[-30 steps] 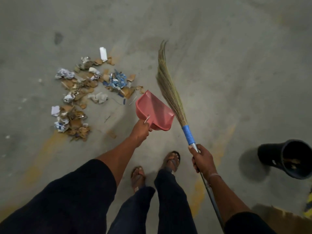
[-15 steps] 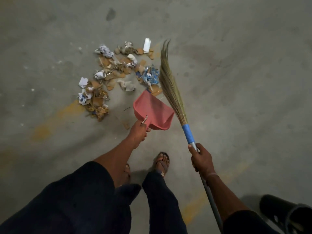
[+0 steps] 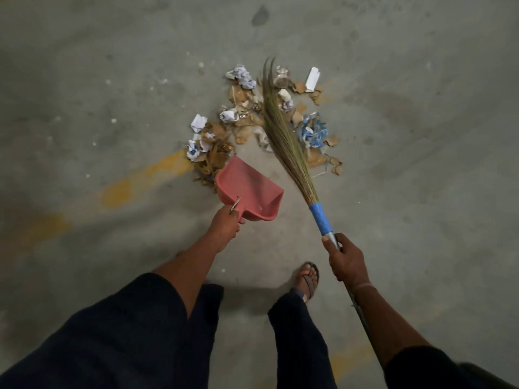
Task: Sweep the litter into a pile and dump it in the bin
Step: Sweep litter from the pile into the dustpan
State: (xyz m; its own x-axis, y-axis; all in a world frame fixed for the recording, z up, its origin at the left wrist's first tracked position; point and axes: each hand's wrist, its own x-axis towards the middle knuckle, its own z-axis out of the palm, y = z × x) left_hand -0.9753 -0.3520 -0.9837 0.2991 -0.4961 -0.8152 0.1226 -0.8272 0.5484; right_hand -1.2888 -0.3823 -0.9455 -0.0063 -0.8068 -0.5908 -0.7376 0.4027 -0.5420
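Note:
A pile of litter (image 3: 241, 127), crumpled paper, brown cardboard scraps and a blue wrapper, lies on the concrete floor ahead of me. My left hand (image 3: 226, 226) grips the handle of a pink dustpan (image 3: 247, 192), whose front edge sits at the near left side of the pile. My right hand (image 3: 344, 259) holds the metal handle of a grass broom (image 3: 283, 138). The bristles lie across the middle of the litter, tips pointing away from me. The bin is out of view.
Bare grey concrete floor (image 3: 421, 164) surrounds the pile, with faded yellow paint marks (image 3: 146, 175) to the left. My sandalled right foot (image 3: 309, 279) stands just behind the hands. A dark stain (image 3: 259, 15) marks the floor further away.
I have stepped closer and turned left; the pile now sits centred ahead. The dustpan reached the pile's near edge, the broom now lies over the litter, and the black bin left the view.

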